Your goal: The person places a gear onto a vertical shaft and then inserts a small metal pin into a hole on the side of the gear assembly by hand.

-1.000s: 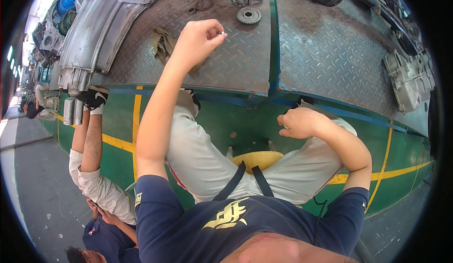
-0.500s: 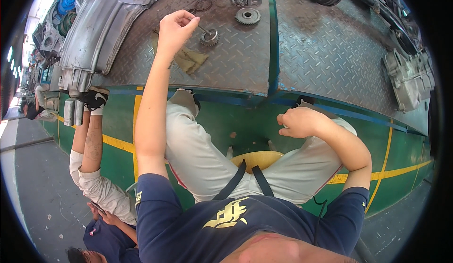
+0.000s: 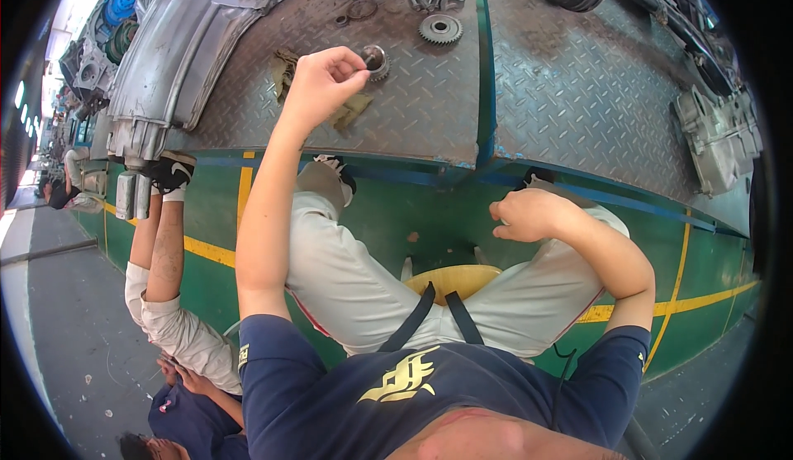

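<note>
Grey steel diamond-plate (image 3: 421,121) is topped by a small, round, toothed metal gear (image 3: 382,67); beside it, the left hand (image 3: 324,87) is pinched, whether on anything cannot be told; the right hand (image 3: 529,215) is loosely curled.

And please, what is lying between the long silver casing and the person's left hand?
In the head view, a crumpled brown cloth lies on the metal plate between the silver casing and the left hand.

Gears (image 3: 380,67), cloth (image 3: 353,113) on treadplate bench (image 3: 421,125)
</note>
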Demonstrator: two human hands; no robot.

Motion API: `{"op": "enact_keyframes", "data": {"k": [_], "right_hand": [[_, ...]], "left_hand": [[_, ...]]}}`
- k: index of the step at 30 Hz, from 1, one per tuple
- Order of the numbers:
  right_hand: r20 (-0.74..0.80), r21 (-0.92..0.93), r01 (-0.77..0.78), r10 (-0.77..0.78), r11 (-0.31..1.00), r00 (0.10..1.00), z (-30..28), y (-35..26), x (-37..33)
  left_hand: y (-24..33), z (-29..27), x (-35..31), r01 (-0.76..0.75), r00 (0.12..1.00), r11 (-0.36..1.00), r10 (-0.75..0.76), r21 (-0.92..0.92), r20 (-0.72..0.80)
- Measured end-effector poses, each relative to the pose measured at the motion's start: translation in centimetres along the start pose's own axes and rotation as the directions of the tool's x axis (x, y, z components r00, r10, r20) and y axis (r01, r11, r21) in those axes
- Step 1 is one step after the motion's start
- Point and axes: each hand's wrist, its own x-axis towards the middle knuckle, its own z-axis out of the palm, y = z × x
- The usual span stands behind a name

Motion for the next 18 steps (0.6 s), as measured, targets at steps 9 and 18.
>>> {"op": "enact_keyframes", "data": {"k": [9, 18], "right_hand": [[-0.007, 0.025, -0.021, 0.022, 0.999, 1.000, -0.4, -0.1, -0.5], [-0.040, 0.013, 0.011, -0.010, 1.000, 0.999, -0.5, 0.1, -0.7]], "left_hand": [[1.7, 1.8, 2.0, -0.128, 0.991, 0.991, 0.129, 0.043, -0.032], [-0.8, 1.5, 4.7, -0.068, 0.989, 0.979, 0.040, -0.190, -0.145]]}}
